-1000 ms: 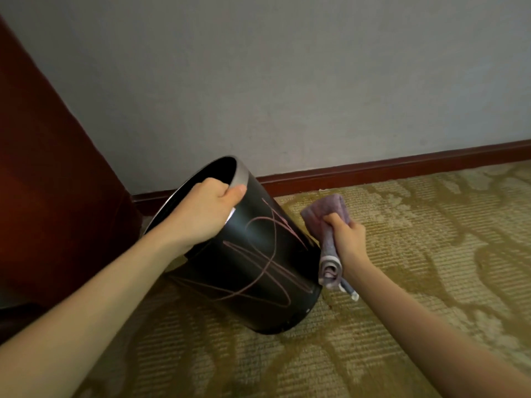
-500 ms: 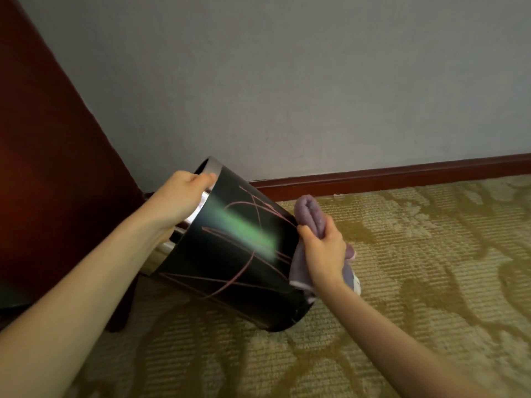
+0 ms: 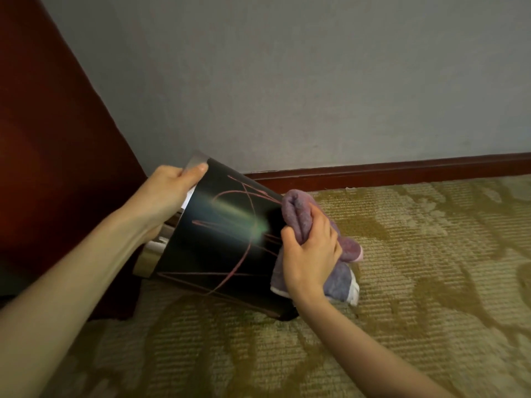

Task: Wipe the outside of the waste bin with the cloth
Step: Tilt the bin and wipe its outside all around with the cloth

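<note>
Patterned beige-and-olive carpet (image 3: 416, 282) covers the floor up to a pale grey wall (image 3: 287, 81) trimmed with a dark red wooden skirting board (image 3: 402, 168); a dark reddish-brown wooden panel (image 3: 43, 139) fills the left side.

Near the corner where the panel meets the wall sits the black cylindrical waste bin with pink scribble lines on its glossy side (image 3: 224, 248). It is tipped so that its silver metal rim (image 3: 198, 160) points up and to the left, while its base edge seems to rest on the carpet. The tilt likely serves to turn the marked outer wall up toward the person, where it can be reached.

At the bin's right side, toward its base, a bunched purple terry cloth with a white edge (image 3: 342, 277) is pressed against the black surface.

The left hand (image 3: 169, 191) is clenched on the rim, thumb on the outside, apparently to steady the tilted bin against the push of wiping. The right hand (image 3: 310, 254) grasps the cloth, fingers wrapped over the wad and holding it against the bin, right beside the pink marks, which still look unwiped.
</note>
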`<move>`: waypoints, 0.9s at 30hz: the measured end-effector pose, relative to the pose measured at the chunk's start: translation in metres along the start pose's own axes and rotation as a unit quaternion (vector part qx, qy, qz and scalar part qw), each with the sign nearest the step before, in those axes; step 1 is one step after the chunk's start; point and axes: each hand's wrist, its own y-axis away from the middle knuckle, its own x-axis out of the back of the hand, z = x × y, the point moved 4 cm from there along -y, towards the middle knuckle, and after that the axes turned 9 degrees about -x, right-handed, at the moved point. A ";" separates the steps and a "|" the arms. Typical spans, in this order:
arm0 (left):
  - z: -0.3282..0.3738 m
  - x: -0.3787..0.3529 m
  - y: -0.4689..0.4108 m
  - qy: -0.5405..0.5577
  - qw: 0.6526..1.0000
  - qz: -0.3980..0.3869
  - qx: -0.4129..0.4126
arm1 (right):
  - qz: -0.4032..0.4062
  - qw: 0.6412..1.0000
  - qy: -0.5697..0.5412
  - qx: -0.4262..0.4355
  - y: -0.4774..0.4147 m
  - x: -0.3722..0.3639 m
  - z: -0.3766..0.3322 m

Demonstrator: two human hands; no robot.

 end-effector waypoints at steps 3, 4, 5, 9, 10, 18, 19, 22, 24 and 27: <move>0.001 -0.001 0.002 0.023 1.000 0.005 -0.007 | -0.003 1.000 -0.008 0.007 -0.007 0.002 -0.004; 0.002 -0.001 0.003 0.024 1.000 0.002 -0.010 | -0.005 1.000 -0.012 0.003 -0.011 0.004 -0.005; 0.002 -0.002 0.004 0.023 1.000 -0.001 -0.014 | -0.006 1.000 -0.015 -0.003 -0.015 0.005 -0.006; 0.005 -0.008 0.008 0.030 0.999 -0.006 -0.030 | -0.026 0.998 0.008 -0.047 -0.045 0.004 -0.009; 0.007 -0.009 0.008 0.027 0.999 -0.011 -0.030 | -0.039 0.997 0.024 -0.061 -0.055 0.003 -0.010; 0.017 -0.021 0.008 0.016 0.999 -0.027 -0.035 | -0.148 0.981 0.073 -0.102 -0.104 -0.010 -0.010; 0.017 -0.021 0.008 0.009 0.999 -0.031 -0.033 | -0.143 0.982 0.078 -0.098 -0.102 -0.010 -0.010; 0.017 -0.021 0.006 -0.006 0.998 -0.046 -0.033 | -0.105 0.988 0.074 -0.081 -0.086 -0.004 -0.009; 0.020 -0.022 0.004 -0.007 0.998 -0.055 -0.034 | -0.073 0.994 0.033 -0.073 -0.069 0.003 -0.008; 0.025 -0.026 -0.002 -0.015 0.997 -0.063 -0.039 | -0.022 0.997 -0.043 -0.056 -0.036 0.011 -0.006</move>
